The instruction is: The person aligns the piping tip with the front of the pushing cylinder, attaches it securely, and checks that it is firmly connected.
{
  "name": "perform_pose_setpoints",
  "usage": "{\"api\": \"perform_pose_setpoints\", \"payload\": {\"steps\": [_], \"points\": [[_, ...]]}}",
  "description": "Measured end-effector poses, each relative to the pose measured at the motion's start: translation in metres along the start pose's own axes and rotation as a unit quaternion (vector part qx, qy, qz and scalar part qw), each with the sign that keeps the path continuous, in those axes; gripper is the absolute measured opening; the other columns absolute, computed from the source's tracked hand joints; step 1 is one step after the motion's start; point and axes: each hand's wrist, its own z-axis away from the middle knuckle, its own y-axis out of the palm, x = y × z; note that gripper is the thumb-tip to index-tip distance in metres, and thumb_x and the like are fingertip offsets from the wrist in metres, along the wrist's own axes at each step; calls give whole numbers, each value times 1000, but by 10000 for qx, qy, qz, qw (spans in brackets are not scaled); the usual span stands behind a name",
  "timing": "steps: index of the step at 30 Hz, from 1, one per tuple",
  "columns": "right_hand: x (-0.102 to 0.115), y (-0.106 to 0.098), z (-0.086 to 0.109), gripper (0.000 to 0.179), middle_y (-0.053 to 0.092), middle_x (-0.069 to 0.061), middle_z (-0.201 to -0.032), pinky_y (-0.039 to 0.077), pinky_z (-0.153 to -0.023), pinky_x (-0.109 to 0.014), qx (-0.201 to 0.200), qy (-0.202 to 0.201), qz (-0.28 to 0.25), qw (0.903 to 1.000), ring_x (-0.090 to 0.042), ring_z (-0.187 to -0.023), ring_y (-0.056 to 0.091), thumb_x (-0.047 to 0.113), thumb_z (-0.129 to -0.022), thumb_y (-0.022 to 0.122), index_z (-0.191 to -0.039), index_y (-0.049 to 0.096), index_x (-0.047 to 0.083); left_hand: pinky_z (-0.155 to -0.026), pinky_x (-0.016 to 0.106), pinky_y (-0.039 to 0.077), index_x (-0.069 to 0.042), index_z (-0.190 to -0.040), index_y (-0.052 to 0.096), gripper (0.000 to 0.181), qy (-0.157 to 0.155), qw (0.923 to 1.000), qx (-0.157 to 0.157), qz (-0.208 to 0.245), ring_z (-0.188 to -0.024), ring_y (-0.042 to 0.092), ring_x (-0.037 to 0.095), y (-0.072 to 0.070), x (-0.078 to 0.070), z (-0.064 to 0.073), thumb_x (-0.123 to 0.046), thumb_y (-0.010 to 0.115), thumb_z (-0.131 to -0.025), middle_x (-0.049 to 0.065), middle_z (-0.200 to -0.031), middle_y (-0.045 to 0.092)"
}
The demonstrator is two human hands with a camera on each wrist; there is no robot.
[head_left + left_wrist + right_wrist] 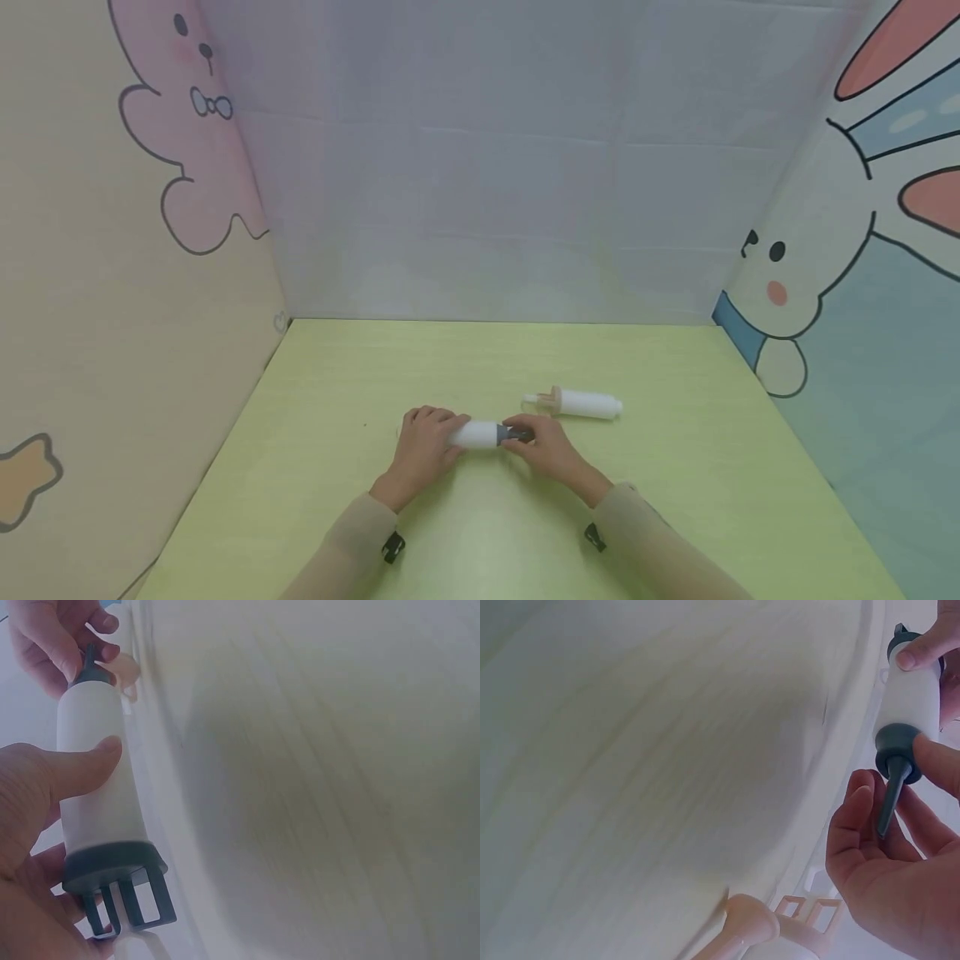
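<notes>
A white cylindrical bottle (476, 434) with dark grey-green ends lies sideways between the two hands. My left hand (426, 440) grips its white body, thumb across the side in the left wrist view. Beyond that hand is a dark collar (112, 864) with slotted, frame-like prongs. At the other end my right hand (551, 450) holds the dark nozzle cap (898, 744). The right thumb presses the cap's edge, and the curled fingers surround its thin spout (889, 802). Part of the bottle is hidden under the left fingers.
Behind the right hand lies a second white bottle (590, 404) with a peach collar, its pronged end toward the left. Both rest on a yellow-green table (675, 500). A pale wall (495, 208) stands at the back, with cartoon-printed walls at the sides.
</notes>
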Motion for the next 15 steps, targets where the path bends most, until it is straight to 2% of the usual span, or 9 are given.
{"api": "perform_pose_setpoints", "payload": {"steps": [15], "points": [[-5, 10, -12, 27, 68, -8, -99, 51, -77, -36, 7, 174, 326, 9993, -20, -86, 64, 14, -85, 73, -108, 68, 2, -87, 53, 38, -16, -114, 69, 42, -167, 9993, 323, 131, -98, 57, 30, 4, 8, -4, -27, 81, -75, 5, -105, 66]]}}
